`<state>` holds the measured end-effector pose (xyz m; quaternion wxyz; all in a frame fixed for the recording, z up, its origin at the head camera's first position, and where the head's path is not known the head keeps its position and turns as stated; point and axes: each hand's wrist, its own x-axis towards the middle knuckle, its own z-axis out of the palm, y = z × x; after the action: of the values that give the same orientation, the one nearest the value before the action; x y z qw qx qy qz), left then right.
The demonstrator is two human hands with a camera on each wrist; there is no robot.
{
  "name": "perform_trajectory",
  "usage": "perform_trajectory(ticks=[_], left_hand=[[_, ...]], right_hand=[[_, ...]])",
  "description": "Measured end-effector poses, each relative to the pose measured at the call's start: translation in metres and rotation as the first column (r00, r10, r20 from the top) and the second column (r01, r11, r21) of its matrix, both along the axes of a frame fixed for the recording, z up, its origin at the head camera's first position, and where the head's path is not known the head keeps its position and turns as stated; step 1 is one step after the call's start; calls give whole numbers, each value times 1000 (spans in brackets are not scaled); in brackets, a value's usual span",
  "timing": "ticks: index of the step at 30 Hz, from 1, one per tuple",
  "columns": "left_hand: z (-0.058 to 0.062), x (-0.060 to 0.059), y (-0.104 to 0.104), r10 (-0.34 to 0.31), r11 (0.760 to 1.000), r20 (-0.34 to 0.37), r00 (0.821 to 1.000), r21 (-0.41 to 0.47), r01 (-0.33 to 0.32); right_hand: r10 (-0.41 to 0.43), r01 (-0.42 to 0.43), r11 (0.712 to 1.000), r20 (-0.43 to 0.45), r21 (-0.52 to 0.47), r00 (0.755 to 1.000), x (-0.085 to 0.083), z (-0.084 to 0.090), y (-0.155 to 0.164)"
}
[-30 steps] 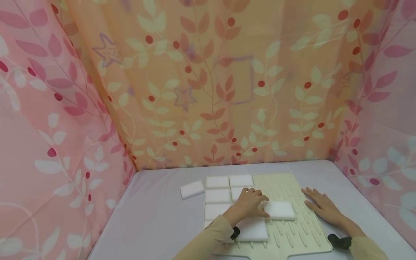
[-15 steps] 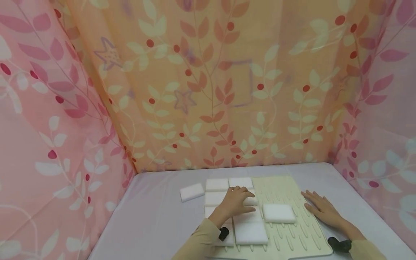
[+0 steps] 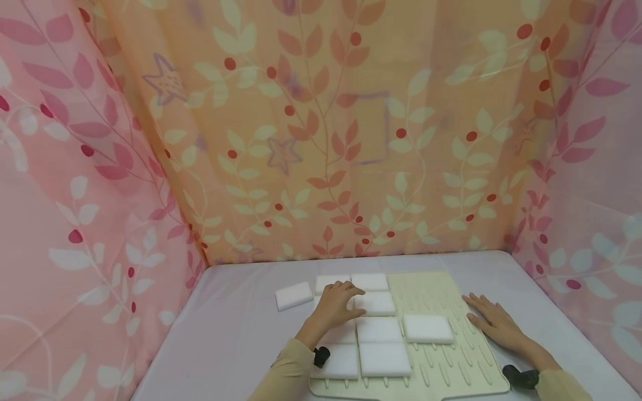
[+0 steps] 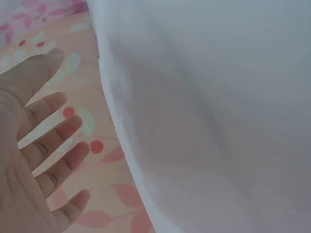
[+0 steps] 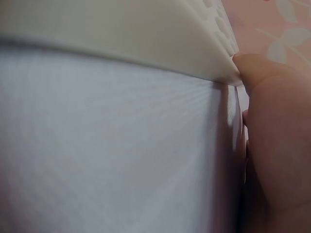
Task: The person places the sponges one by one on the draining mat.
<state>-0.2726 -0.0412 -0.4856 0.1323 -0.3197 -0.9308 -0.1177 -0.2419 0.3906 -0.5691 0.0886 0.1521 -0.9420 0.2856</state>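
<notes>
My left hand (image 3: 332, 305) hovers over the left column of white sponges, fingers bent loosely and thumb apart; in the left wrist view the spread fingers (image 4: 53, 148) hold nothing. Several white sponges (image 3: 385, 358) lie in two columns on a cream ridged drainer board (image 3: 468, 367). One sponge (image 3: 428, 328) sits apart, to the right of these columns. My right hand (image 3: 500, 324) lies flat at the board's right edge, fingers extended. In the right wrist view its thumb (image 5: 257, 68) touches the board's side (image 5: 146, 34).
Off the board, at its upper left, a loose white sponge (image 3: 293, 296) lies tilted on the white-covered table (image 3: 220, 334). Patterned leaf curtains (image 3: 301, 167) rise behind and on both sides of the table.
My left hand has let go of the sponge standing apart and moved left, with its grip relaxed. That sponge stays on the board. My right hand keeps its place.
</notes>
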Motion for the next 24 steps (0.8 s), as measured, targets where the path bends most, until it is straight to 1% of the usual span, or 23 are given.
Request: perform_trajectory(ticks=[6,11,18,24], left_hand=[[0,-1,-18,22,998,28,999,50,-23],[-3,-4,-34,43,996,40,998,71,-46],[-9,-8,-58,70,991,78,994,113,-79],[-15,-11,-78,84,987,59,995,132,-91]], right_hand=[[-11,11,1000,25,2,1000,1,2,-1],[-14,14,1000,38,-8,999,2,3,-2],[-16,16,1000,44,-5,999,3,3,-3],[-20,19,1000,43,2,999,2,4,-3]])
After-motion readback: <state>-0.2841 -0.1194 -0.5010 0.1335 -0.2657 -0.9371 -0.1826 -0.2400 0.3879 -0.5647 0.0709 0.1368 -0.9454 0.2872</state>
